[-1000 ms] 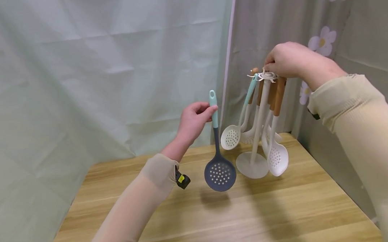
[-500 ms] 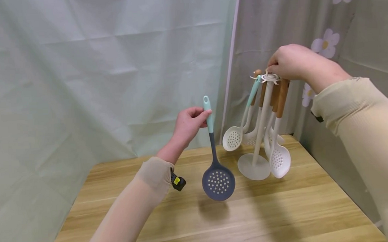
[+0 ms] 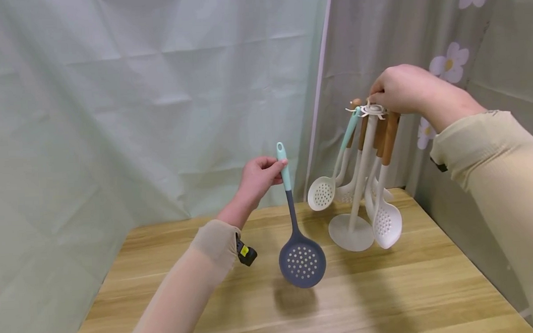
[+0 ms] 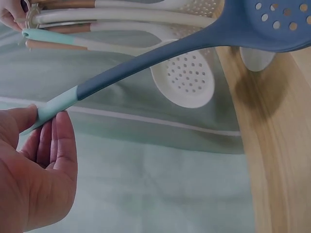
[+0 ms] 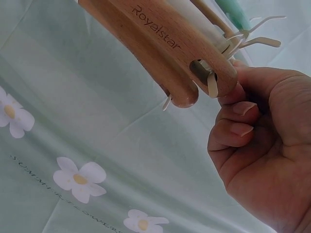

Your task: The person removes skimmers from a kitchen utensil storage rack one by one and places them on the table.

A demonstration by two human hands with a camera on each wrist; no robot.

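Observation:
My left hand (image 3: 272, 170) pinches the teal handle of a dark blue slotted skimmer (image 3: 301, 263), which hangs upright with its head just above the wooden table (image 3: 388, 290). In the left wrist view the skimmer (image 4: 146, 63) runs from my fingers (image 4: 53, 145) up to the right. To its right stands a white utensil rack (image 3: 351, 233). My right hand (image 3: 376, 95) pinches the rack's top, where white slotted spoons (image 3: 321, 194) hang on wooden and teal handles. The right wrist view shows a wooden handle (image 5: 160, 48) on a hook beside my right hand's fingers (image 5: 238, 121).
A pale green cloth (image 3: 135, 117) hangs behind the table, and a grey flowered curtain (image 3: 449, 59) hangs at the right. The table's right edge runs close to the curtain. A small black tag with a yellow mark (image 3: 245, 254) sits at my left wrist.
My left hand has lowered the skimmer and drawn it a little left, away from the rack. The right hand has stayed on the rack's top.

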